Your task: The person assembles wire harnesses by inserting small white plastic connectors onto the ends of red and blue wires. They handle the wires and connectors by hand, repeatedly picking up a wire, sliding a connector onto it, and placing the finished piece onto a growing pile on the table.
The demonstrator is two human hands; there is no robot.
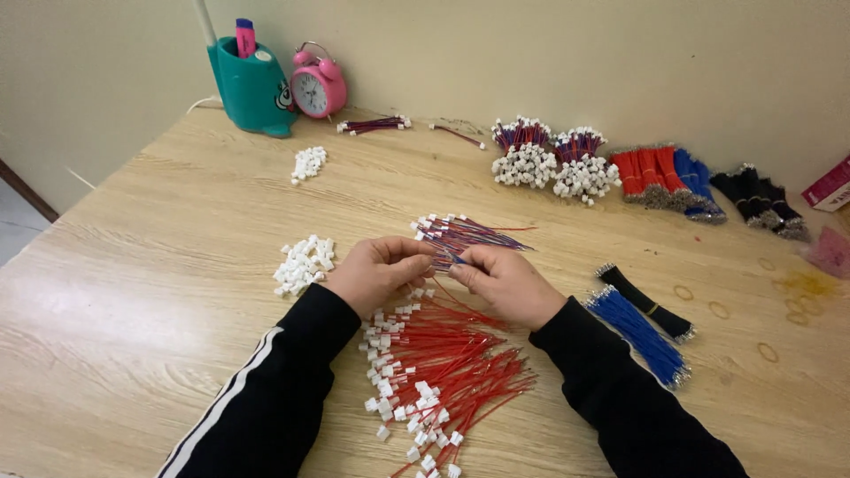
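My left hand (376,270) and my right hand (505,281) meet over the middle of the wooden table (142,265). Between their fingertips they pinch a thin wire with a small white connector (440,258); which hand holds which part is hard to tell. Just behind the fingers lies a pile of red-and-blue wires with white connectors (465,232). Below my hands spreads a heap of red wires with white connectors (434,372). A small pile of loose white connectors (304,263) lies left of my left hand.
A blue wire bundle (639,335) and black wire bundle (645,301) lie right of my right hand. Along the back are bundled wires with connectors (549,161), red, blue and black bundles (699,186), another white connector pile (308,164), a teal pen holder (251,88), a pink alarm clock (317,87).
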